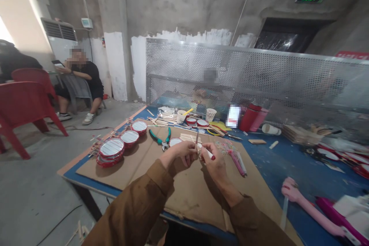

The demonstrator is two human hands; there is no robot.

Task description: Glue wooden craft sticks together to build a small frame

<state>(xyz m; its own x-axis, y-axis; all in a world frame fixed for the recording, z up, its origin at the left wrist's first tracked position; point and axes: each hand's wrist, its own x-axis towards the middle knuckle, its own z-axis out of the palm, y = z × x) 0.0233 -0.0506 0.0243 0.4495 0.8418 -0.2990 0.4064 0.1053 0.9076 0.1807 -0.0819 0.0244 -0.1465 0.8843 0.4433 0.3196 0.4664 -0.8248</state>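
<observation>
My left hand point(186, 153) is closed on a thin wooden stick point(196, 139), which stands upright between its fingers above the cardboard. Close beside it on the right, my right hand point(212, 157) grips a marker with a red end point(212, 157); its tip is near the stick. Behind my hands lie several flat wooden sticks point(188, 137) and a round white-faced piece point(175, 142). Green-handled pliers point(163, 140) rest to the left. Pink and white pens point(237, 163) lie right of my right hand. The cardboard sheet point(138, 177) is under all of these.
Red-rimmed round pieces point(112, 148) stand stacked at the left. Paper cups point(181, 116), a phone point(233, 116) and a red bottle point(250, 117) are at the back, before a perforated metal screen point(178, 73). A pink tool point(311, 209) lies at the right. A person sits far left.
</observation>
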